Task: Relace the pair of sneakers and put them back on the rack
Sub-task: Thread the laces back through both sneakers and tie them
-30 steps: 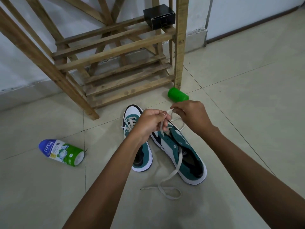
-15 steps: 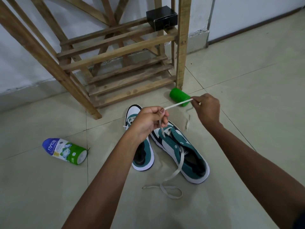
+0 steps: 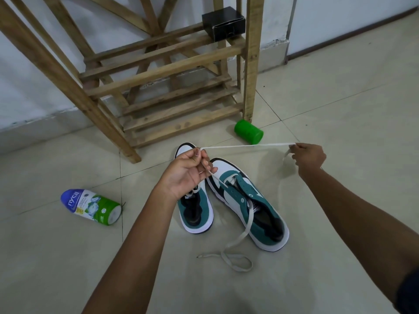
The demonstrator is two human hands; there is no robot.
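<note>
Head camera looks down at a tiled floor (image 3: 340, 223), where two green and white sneakers lie side by side in front of a wooden rack (image 3: 172, 87). The left sneaker (image 3: 196, 211) is partly hidden under the person's left hand (image 3: 186, 173), and the right sneaker (image 3: 249, 207) lies just beside it, its toe pointing to the rack. A white lace (image 3: 244, 146) is stretched tight between both hands. The left hand is curled around the lace and pinches it between thumb and fingers above the toes of the sneakers. The right hand (image 3: 309, 158) is well apart to the right and pinches the other part of the lace with curled fingers; a short end hangs down from it. From the left hand the lace goes down into the front eyelets of the right sneaker, then runs over its opening and ends in a loose loop on the floor near the heel. A green cup (image 3: 248, 132) lies on its side near the rack's leg. A black box (image 3: 223, 23) stands on a shelf of the rack. A powder bottle (image 3: 90, 207) lies on the floor to the left.
</note>
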